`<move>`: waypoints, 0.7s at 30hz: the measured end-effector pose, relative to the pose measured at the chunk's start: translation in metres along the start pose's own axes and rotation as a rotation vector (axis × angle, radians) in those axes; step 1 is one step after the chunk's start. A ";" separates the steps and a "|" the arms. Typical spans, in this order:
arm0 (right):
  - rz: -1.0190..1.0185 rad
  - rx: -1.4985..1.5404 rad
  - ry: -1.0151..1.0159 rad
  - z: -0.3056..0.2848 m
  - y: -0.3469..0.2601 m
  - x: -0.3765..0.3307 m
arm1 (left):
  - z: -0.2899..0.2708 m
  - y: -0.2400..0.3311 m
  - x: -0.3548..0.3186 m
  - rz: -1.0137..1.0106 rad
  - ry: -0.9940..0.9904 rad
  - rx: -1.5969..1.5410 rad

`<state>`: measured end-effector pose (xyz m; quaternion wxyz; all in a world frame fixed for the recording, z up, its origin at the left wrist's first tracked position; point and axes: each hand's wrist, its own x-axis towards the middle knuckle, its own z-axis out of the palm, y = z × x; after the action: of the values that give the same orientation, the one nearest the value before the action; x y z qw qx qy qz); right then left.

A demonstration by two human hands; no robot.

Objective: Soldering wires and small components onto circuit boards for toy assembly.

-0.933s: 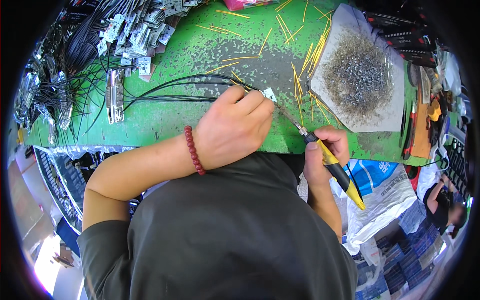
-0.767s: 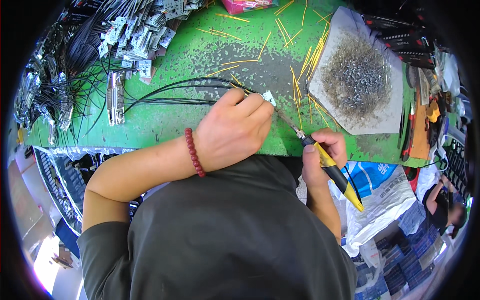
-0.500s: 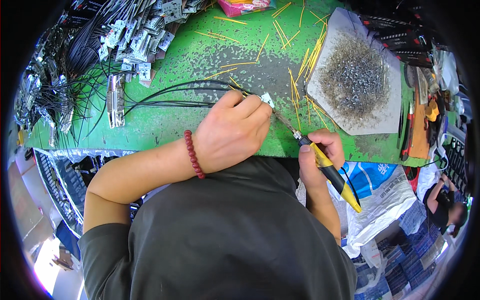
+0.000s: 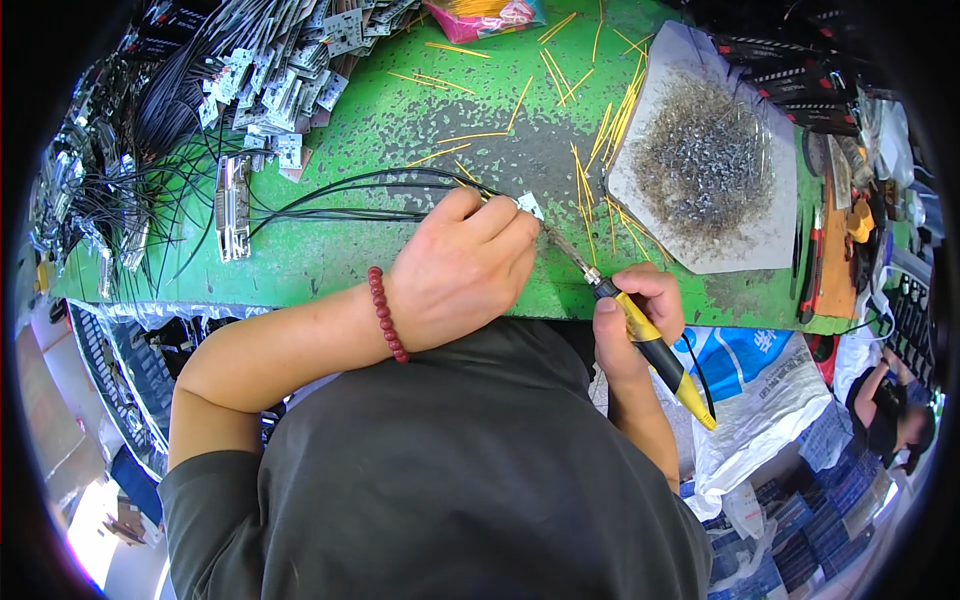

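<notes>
Bright overall; glare lower left; dark rim, warped edges, seemingly soft.

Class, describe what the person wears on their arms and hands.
The left arm has a short, dark grey sleeve and a bracelet of round, dark red beads. The left hand and right hand are gloveless; no rings show.

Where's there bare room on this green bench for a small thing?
Bare peeling green tabletop shows below the thin black cables, between the long silver bundle and the left hand. Another patch lies above the cables, between piled white circuit boards and scattered yellow wires. Crowded: the far left, the heaped pale grey slab.
</notes>
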<state>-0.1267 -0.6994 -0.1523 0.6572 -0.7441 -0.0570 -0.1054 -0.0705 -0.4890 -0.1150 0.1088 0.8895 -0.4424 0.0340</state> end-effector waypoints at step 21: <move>0.024 0.073 0.078 -0.003 0.002 -0.004 | -0.001 0.000 0.002 0.001 -0.001 -0.007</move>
<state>-0.1305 -0.7023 -0.1549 0.6867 -0.7158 -0.0261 -0.1241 -0.0692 -0.4906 -0.1133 0.1116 0.8890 -0.4429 0.0321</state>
